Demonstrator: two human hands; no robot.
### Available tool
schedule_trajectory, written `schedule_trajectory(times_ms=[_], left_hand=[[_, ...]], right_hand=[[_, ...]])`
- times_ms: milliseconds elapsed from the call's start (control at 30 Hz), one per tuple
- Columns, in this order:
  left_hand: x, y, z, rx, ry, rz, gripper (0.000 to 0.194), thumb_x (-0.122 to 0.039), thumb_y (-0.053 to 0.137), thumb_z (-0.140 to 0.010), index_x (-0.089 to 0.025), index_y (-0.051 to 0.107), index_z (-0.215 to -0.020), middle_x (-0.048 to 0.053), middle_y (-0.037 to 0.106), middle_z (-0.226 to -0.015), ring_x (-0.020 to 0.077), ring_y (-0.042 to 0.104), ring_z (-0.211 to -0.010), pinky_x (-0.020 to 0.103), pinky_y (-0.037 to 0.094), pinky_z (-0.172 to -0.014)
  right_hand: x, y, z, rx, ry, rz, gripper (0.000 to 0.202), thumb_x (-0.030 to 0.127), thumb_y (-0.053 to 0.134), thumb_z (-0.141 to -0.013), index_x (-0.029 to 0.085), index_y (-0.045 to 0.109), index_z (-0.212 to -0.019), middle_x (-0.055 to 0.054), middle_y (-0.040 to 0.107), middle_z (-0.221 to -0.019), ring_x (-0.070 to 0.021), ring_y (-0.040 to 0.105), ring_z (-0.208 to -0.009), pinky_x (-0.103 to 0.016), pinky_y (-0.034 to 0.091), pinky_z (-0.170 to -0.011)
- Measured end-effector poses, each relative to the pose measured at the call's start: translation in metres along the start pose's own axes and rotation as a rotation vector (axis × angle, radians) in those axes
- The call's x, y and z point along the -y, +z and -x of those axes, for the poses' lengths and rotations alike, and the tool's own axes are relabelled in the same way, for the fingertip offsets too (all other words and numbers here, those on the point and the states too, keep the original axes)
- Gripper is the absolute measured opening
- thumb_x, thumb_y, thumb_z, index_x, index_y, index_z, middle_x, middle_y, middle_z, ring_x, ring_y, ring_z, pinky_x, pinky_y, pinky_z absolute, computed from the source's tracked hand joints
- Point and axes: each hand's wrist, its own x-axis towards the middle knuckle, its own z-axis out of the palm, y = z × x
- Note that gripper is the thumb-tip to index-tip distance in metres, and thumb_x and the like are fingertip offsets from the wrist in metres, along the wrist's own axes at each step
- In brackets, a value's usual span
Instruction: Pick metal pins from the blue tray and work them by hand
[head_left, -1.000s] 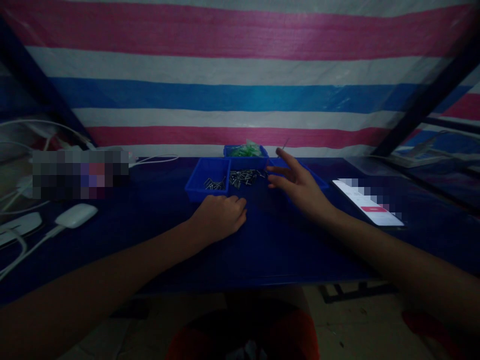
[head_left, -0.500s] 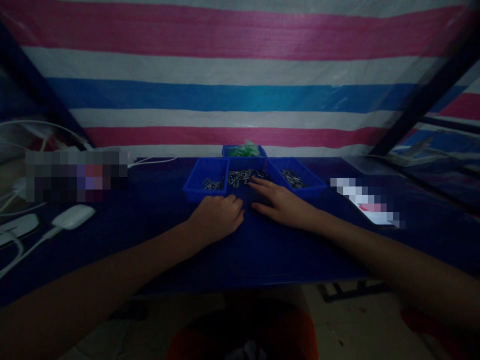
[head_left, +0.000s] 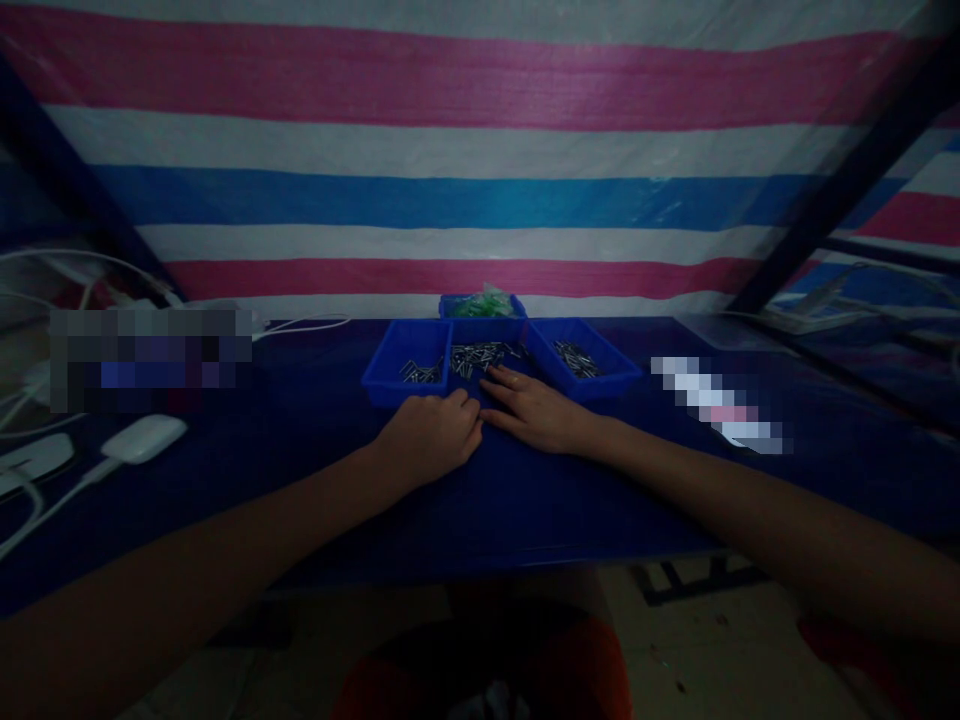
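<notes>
My left hand (head_left: 433,435) rests on the blue table with its fingers curled closed; whatever may be inside it is hidden. Just to its right, my right hand (head_left: 541,410) lies low over the tabletop, fingers stretched and apart, its thumb close to the left hand's fingers. Beyond the fingertips is a loose pile of small, thin metal pins (head_left: 476,356). A left blue tray (head_left: 381,372) and a right blue tray (head_left: 611,368) flank this pile, each with similar metal pins in it.
Behind the pile stands another blue tray (head_left: 484,312) holding a green-and-clear plastic bag (head_left: 487,300). A blurred-out phone-like object (head_left: 731,425) lies at right. White adapters (head_left: 144,438) and cables are at left. A striped sheet (head_left: 480,200) hangs behind the table.
My right hand has moved left, away from the right tray and closer to my left hand. The left hand stays curled in nearly the same place. The camera view has shifted slightly.
</notes>
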Motion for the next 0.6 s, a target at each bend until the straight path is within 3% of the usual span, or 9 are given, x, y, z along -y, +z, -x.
schedule_trajectory(times_ms=[400, 600], left_hand=[[0.001, -0.001, 0.0, 0.036, -0.002, 0.007, 0.03, -0.033, 0.032, -0.087, -0.015, 0.056, -0.088, 0.006, 0.058, -0.083, 0.0164, 0.058, -0.062, 0.024, 0.039, -0.049], [0.002, 0.0, 0.001, 0.035, 0.015, 0.01, 0.029, -0.032, 0.033, -0.087, -0.016, 0.057, -0.09, 0.007, 0.058, -0.083, 0.0173, 0.058, -0.062, 0.025, 0.039, -0.049]], right_hand=[[0.006, -0.015, 0.01, -0.016, -0.006, 0.038, 0.041, 0.039, 0.04, -0.087, 0.009, 0.054, -0.113, -0.014, 0.056, -0.11, -0.023, 0.052, -0.1, -0.037, 0.043, -0.085], [0.007, -0.021, 0.011, -0.015, -0.016, 0.02, 0.034, 0.036, 0.043, -0.086, 0.013, 0.056, -0.108, -0.011, 0.057, -0.101, -0.0216, 0.053, -0.093, -0.037, 0.044, -0.081]])
